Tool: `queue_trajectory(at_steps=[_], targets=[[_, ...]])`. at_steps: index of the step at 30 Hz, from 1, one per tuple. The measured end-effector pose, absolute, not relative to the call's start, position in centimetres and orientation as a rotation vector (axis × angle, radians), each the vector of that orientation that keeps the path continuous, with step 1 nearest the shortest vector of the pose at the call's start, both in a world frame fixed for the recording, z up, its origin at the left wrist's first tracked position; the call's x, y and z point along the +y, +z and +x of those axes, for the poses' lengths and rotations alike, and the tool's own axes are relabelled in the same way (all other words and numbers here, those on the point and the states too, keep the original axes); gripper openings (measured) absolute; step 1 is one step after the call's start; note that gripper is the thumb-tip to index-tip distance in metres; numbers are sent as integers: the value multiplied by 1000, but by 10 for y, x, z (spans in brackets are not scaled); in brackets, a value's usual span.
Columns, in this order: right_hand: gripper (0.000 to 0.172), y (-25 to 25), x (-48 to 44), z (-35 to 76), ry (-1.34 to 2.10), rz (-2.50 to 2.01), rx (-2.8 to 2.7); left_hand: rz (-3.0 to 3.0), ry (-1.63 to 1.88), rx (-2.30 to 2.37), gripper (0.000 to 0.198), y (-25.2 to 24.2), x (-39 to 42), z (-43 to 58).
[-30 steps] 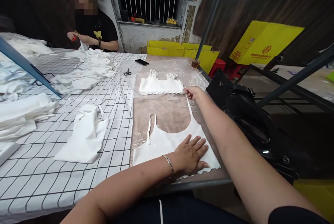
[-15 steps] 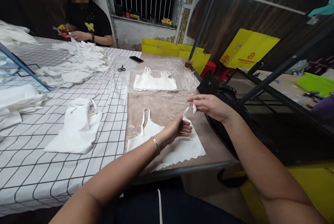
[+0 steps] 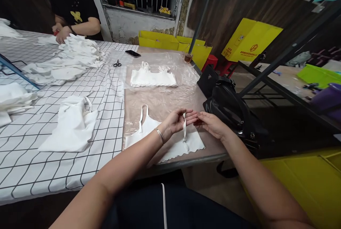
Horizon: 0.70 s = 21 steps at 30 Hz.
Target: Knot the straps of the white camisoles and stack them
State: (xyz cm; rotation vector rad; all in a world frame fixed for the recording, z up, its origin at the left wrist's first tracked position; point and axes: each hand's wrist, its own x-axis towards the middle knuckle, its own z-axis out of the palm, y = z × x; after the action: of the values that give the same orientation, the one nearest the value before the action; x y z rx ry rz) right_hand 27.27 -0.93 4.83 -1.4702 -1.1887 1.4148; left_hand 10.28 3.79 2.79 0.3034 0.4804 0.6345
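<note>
A white strap top (image 3: 157, 140) with a scalloped hem lies flat on the brown board near the table's front edge. Its right strap (image 3: 184, 127) is lifted off the cloth. My left hand (image 3: 177, 120), with a bracelet on the wrist, is raised above the top with the strap draped over its fingers. My right hand (image 3: 210, 123) meets it fingertip to fingertip and holds the strap's upper end. Farther back lies a folded stack of the same white tops (image 3: 153, 78) on clear plastic film.
A loose white top (image 3: 70, 126) lies on the checked tablecloth (image 3: 53, 165) to the left. Scissors (image 3: 116, 64), a phone (image 3: 133, 53) and a glass (image 3: 188, 57) sit at the back. A black bag (image 3: 229, 104) hangs off the right edge. Another person (image 3: 76, 19) handles a pile of white tops.
My left hand lifted off the top's hem and rose to the strap. My right hand drew back from the far stack, bringing the strap to my left hand. The camera turned right.
</note>
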Motion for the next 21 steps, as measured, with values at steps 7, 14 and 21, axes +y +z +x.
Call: queue_trajectory(at_steps=[7,14,21], targets=[[35,21,-8,253,1695,-1138,-839,1002,568,841,13,47,46,97],[36,29,-3,245,1661,-1190,-1120,849,430,774,21,40,70,93],[36,45,-37,266,1868,-1387,-1251,621,493,816,15,26,94,83]])
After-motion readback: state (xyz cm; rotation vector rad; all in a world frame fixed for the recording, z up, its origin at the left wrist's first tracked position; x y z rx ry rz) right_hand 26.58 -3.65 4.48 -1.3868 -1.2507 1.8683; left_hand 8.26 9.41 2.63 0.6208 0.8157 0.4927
